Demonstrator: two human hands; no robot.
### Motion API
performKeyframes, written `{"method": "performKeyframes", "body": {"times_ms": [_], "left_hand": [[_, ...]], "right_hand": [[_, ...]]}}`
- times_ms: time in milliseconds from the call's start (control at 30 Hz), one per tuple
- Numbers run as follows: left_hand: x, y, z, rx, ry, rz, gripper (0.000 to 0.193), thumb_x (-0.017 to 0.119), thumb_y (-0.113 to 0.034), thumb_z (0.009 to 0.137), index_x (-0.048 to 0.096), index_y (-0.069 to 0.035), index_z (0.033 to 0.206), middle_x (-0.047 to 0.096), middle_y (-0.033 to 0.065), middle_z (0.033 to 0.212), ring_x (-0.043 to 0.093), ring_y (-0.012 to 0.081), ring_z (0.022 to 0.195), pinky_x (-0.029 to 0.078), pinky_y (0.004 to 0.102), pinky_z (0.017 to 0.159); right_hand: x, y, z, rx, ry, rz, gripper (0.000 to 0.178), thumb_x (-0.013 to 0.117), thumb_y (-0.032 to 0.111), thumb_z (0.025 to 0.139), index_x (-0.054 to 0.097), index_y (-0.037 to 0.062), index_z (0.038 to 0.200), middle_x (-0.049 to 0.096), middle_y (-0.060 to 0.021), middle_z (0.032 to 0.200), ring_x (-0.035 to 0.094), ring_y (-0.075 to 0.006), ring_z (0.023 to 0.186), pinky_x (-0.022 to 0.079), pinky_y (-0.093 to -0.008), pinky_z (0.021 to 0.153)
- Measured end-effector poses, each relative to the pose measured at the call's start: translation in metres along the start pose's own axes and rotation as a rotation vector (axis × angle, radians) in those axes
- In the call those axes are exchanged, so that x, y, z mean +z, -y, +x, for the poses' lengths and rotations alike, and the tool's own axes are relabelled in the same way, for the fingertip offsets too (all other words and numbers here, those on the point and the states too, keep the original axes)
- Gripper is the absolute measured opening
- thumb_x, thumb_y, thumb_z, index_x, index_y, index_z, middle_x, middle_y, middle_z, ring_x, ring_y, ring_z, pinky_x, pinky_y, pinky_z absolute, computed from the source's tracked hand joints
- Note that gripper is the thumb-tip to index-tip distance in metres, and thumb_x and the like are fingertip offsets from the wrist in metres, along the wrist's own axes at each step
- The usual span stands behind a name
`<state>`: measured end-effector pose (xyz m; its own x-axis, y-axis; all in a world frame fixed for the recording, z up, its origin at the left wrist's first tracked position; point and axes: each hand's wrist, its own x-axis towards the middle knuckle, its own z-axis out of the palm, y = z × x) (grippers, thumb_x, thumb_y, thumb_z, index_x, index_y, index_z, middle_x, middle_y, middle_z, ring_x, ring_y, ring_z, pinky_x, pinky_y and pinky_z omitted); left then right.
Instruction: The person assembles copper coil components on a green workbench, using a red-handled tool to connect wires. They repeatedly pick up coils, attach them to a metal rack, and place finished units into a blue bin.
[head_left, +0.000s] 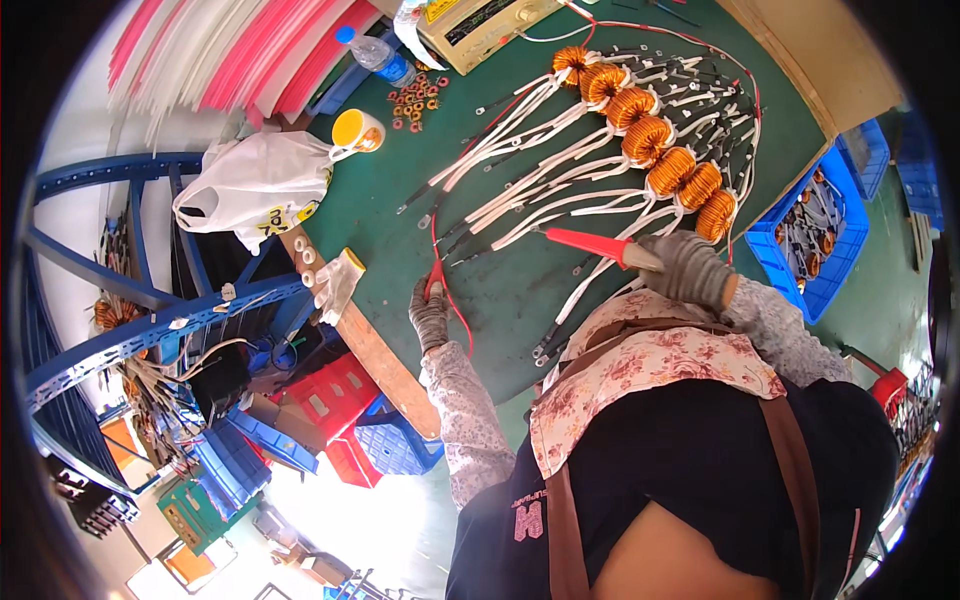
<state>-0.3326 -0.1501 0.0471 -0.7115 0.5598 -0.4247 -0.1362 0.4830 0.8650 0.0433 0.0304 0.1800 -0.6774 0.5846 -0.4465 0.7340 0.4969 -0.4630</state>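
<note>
A red test clip (436, 272) with a red wire sits in my left hand (430, 316), gloved in grey, its fingers closed round it near the bench's left edge. In my right hand (690, 268), also gloved, is a red tapered tool (590, 243); its thin end points left over the white-sleeved leads, and its exact kind is unclear. Beyond it, a slanting row of copper-wound ring coils (648, 141) lies on the green bench top (400, 235). White-sleeved leads (510, 200) with metal lugs fan out left from the coils, and dark-tipped leads lie on their right.
A cream instrument (490, 30) stands at the back, near a water bottle (378, 58), small ring cores (415, 100) and a yellow-topped mug (357, 131). A white plastic bag (255, 185) lies at the left edge. At right are a blue crate (812, 240) of coils and cardboard (815, 60).
</note>
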Motion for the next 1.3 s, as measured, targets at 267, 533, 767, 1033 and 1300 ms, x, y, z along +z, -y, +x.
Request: {"method": "performKeyframes", "body": {"times_ms": [267, 533, 767, 1033, 1300], "left_hand": [[0.001, 0.004, 0.004, 0.030, -0.028, 0.102, 0.028, 0.062, -0.016, 0.082, 0.057, -0.010, 0.108, 0.057, -0.0011, 0.069, 0.041, 0.0050, 0.043, 0.032, 0.0202, 0.037], [0.002, -0.001, -0.002, 0.043, 0.001, 0.138, 0.028, 0.062, -0.016, 0.081, 0.058, -0.011, 0.108, 0.056, -0.0008, 0.069, 0.040, 0.0052, 0.043, 0.032, 0.0208, 0.038], [0.004, 0.001, -0.001, -0.001, -0.007, 0.132, 0.030, 0.063, -0.016, 0.081, 0.057, -0.010, 0.109, 0.059, 0.0007, 0.071, 0.042, 0.0058, 0.043, 0.034, 0.0210, 0.038], [0.010, -0.004, -0.002, -0.046, -0.031, 0.133, 0.029, 0.062, -0.017, 0.081, 0.057, -0.011, 0.109, 0.059, 0.0011, 0.069, 0.043, 0.0059, 0.044, 0.035, 0.0218, 0.038], [0.010, -0.008, -0.006, -0.077, 0.000, 0.119, 0.027, 0.060, -0.018, 0.083, 0.057, -0.011, 0.109, 0.057, -0.0003, 0.067, 0.041, 0.0053, 0.043, 0.032, 0.0215, 0.037]], "right_hand": [[-0.021, 0.004, -0.016, -0.038, -0.161, 0.105, 0.024, 0.054, 0.024, 0.074, 0.055, 0.0101, 0.094, 0.059, -0.0125, 0.067, 0.058, -0.0319, 0.061, 0.046, -0.0412, 0.056], [0.024, -0.004, 0.030, -0.079, -0.180, 0.073, 0.025, 0.058, 0.025, 0.073, 0.054, 0.0052, 0.087, 0.057, -0.0152, 0.063, 0.057, -0.0340, 0.059, 0.045, -0.0424, 0.054], [0.027, -0.007, 0.031, -0.075, -0.155, 0.066, 0.023, 0.058, 0.026, 0.073, 0.055, 0.0060, 0.084, 0.057, -0.0144, 0.063, 0.057, -0.0338, 0.058, 0.045, -0.0423, 0.054], [0.032, -0.009, 0.034, -0.077, -0.142, 0.050, 0.023, 0.058, 0.026, 0.074, 0.055, 0.0062, 0.084, 0.057, -0.0143, 0.063, 0.057, -0.0334, 0.059, 0.044, -0.0422, 0.055], [0.036, -0.013, 0.035, -0.106, -0.137, 0.045, 0.025, 0.058, 0.027, 0.073, 0.054, 0.0063, 0.086, 0.057, -0.0144, 0.063, 0.057, -0.0340, 0.059, 0.044, -0.0425, 0.055]]}}
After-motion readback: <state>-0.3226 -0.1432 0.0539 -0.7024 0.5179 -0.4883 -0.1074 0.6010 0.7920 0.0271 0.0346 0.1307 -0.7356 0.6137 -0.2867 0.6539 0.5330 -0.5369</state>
